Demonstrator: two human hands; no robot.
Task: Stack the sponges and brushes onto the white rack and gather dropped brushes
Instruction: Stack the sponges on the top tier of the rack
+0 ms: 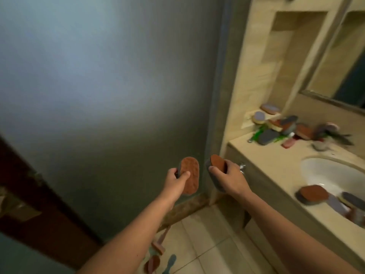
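Observation:
My left hand (176, 179) grips an oval brown-and-grey sponge (190, 175), brown face toward me. My right hand (230, 177) grips a second sponge (217, 165) of the same kind, held edge-on. Both are raised in front of the frosted glass, left of the counter. The white rack (256, 118) sits in the back corner of the counter and carries two sponges (269, 108). A blurred pile of sponges and brushes (296, 130) lies beside it. More sponges (314, 194) rest on the sink's near rim. Dropped brushes (158, 256) lie on the floor below my left arm.
A beige counter (276, 161) with a white basin (331, 175) fills the right side. A mirror (339, 56) hangs above it, with a tiled niche (286, 56) to its left. A frosted glass panel (108, 95) stands ahead, a dark wooden door (29, 204) at left.

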